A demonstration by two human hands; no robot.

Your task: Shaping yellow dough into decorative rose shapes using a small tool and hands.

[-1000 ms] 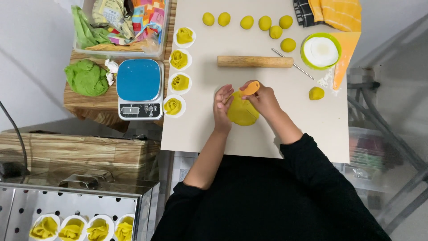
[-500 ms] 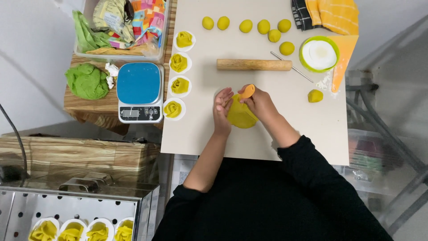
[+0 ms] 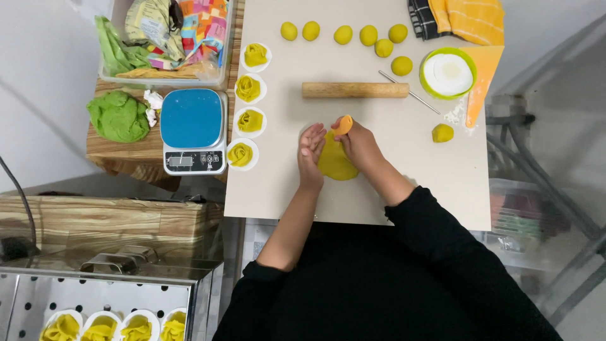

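A flat round of yellow dough (image 3: 336,161) lies on the beige work board (image 3: 284,183). My left hand (image 3: 310,151) rests at its left edge, fingers apart and touching the dough. At the dough's top right, my right hand (image 3: 361,144) pinches a small orange scraper-like tool (image 3: 343,124). A wooden rolling pin (image 3: 355,89) lies across the board just beyond my hands.
Several yellow dough balls (image 3: 344,34) line the far edge; one more dough ball (image 3: 442,132) sits at the right. Folded dough pieces on white discs (image 3: 247,88) run down the left edge beside a blue scale (image 3: 192,129). A white bowl (image 3: 447,72), thin skewer (image 3: 410,93) and steamer tray (image 3: 95,309) are nearby.
Both hands and the dough sit slightly higher in view than before. The orange tool has tipped more upright over the dough's top edge.
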